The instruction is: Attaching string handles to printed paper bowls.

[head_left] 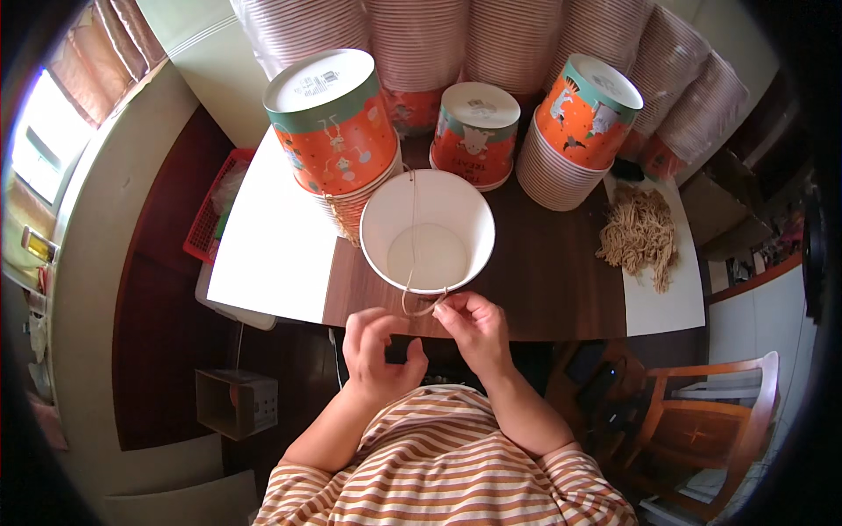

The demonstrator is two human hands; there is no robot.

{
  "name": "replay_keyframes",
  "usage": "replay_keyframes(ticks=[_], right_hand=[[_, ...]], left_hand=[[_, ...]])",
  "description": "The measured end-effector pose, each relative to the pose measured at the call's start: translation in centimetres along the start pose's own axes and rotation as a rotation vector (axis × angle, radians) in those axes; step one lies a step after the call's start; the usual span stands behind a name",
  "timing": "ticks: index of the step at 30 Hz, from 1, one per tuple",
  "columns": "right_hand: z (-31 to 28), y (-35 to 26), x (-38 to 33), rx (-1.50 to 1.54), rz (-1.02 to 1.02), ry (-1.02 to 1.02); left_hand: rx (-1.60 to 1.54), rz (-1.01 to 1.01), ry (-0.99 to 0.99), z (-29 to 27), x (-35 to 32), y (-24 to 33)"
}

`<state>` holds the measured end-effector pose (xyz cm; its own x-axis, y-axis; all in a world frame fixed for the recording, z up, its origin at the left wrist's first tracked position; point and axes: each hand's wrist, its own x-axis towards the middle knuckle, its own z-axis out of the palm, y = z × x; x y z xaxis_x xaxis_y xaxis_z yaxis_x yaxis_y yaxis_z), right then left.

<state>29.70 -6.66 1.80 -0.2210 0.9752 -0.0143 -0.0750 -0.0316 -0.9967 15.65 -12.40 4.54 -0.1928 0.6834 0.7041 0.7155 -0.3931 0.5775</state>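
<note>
- paper bucket (427, 230): smooth white inside, slight sheen
- cord (419, 307) at its rim: tan twisted fibre, rough, matt
- loose cord bundle (640, 235): same tan fibre, frayed look
- stacked buckets (335, 123): printed paper, orange and green, satin finish
- table (544, 280): dark wood-grain top, smooth, low gloss
- white sheet (272, 245) on table: matt, smooth
- basket (210, 219): red plastic mesh
- chair (710, 430): varnished wood, glossy
- shirt (438, 473): striped knit cloth, soft, matt

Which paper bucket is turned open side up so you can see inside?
The white paper bucket nearest both hands; the orange printed ones behind it stand upside down on stacks.
</note>
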Motion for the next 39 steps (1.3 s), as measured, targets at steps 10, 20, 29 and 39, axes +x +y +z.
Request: replay_keyframes(ticks=[10,20,29,39], right_hand=[[-1.0,-0.6,-0.5,-0.096,-0.077,0.019],[0.7,-1.2,0.0,-0.074,-0.148,0.066],[0.5,-1.3,0.2,-0.289,-0.261,0.143],[0.5,-1.1,-0.1,-0.328,-0.295,0.148]], left_hand=[[0.132,0.043,-0.232,1.4,0.5,-0.7],[0.219,0.096,-0.256,1.9,-0.1,-0.9],[0.238,0.157,-0.318,2.0,-0.1,-0.7],[0.230,0.163,-0.310,1.9,-0.3,-0.9]])
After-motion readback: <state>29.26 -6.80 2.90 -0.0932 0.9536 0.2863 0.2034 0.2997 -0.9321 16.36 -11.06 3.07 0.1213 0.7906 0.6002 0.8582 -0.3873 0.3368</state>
